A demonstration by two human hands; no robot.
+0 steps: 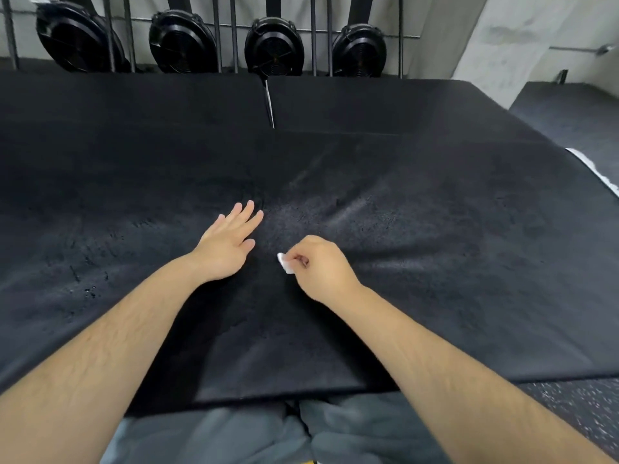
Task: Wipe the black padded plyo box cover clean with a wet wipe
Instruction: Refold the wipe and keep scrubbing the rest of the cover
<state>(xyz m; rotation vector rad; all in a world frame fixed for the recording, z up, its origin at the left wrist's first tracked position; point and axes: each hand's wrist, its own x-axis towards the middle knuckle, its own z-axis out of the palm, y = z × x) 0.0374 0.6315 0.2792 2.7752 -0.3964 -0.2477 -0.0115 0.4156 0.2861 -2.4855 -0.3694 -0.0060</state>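
Observation:
The black padded plyo box cover (435, 249) fills most of the view, its surface wrinkled and faintly shiny near the middle. My left hand (227, 242) lies flat on the cover with straight fingers pointing up and right. Just to its right, my right hand (318, 266) is curled around a small white wet wipe (285, 262), and only a folded corner of it sticks out past my thumb. The wipe sits low against the cover.
Two more black pads (368, 102) lie behind the cover, with a narrow gap (269, 105) between them. Several black fan wheels (274, 48) stand along a metal rack at the back. Speckled rubber floor (576, 410) shows at the lower right, a grey wall at the upper right.

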